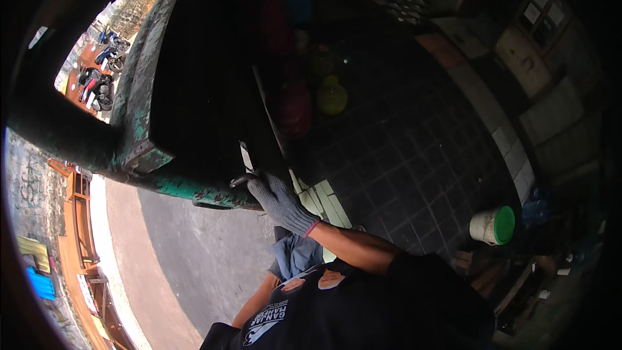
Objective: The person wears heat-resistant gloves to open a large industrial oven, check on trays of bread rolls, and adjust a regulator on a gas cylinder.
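My right hand (277,202), in a grey knit glove with a pinkish cuff, is closed beside the edge of a worn green frame. Its fingers are curled round a dark-handled tool (245,157) with a pale, flat, blade-like part pointing away from me. Shadow hides the tool's exact kind. The worn frame (194,189) has flaking green paint and runs along the left of my hand. Lower down, my left hand (276,268) seems gloved in grey too, next to bluish-grey fabric (300,251). Its fingers are hidden, so whether it grips the fabric cannot be told.
A dark tiled floor (402,155) stretches right, with a green-lidded white bucket (483,227) on it. Rounded green (332,96) and pink (295,110) containers stand in the shade. Outside left are grey pavement (188,240), a wooden bench (78,220) and parked motorcycles (97,87).
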The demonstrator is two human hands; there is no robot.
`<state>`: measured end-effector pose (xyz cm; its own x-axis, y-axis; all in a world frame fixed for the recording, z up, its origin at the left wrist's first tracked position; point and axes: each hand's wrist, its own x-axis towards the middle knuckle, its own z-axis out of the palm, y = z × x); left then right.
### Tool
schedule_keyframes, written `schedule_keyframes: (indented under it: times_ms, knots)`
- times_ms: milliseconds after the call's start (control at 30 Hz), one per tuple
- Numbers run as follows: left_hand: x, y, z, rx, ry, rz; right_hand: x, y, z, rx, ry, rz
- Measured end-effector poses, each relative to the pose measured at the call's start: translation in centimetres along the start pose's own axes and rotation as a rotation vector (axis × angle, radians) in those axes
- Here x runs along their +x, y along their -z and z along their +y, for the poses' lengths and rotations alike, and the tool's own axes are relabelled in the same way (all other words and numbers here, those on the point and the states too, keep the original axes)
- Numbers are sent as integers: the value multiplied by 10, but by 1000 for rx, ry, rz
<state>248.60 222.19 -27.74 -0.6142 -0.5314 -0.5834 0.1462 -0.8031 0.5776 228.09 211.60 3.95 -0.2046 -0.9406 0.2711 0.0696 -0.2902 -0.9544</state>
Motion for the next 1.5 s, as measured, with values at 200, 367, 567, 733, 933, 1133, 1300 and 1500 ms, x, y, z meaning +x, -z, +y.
schedule_keyframes:
  times_ms: [200, 367, 567, 733, 933, 1133, 1300, 1500]
  knots:
    - [14, -109, 16, 28, 42, -8, -32, 22, -15, 13, -80, -292]
    - [71, -186, 51, 90, -11, -39, -22, 45, -15, -16, -22, -550]
    - [157, -294, 109, 169, -242, -101, 31, 167, -14, 29, 22, -730]
    - [227, -364, 171, 224, -489, -149, 73, 340, -7, -198, -69, -351]
    - [345, -436, 255, 214, -671, -204, 128, 536, -8, 39, -447, 353]
    - [506, -516, 334, 198, -696, -296, 129, 714, 68, 64, -569, 647]
    - [640, -618, 407, 309, -730, -421, 198, 787, 38, -246, -616, 680]
    - [772, -766, 496, 951, -904, -456, 420, 839, -50, -988, -160, 394]
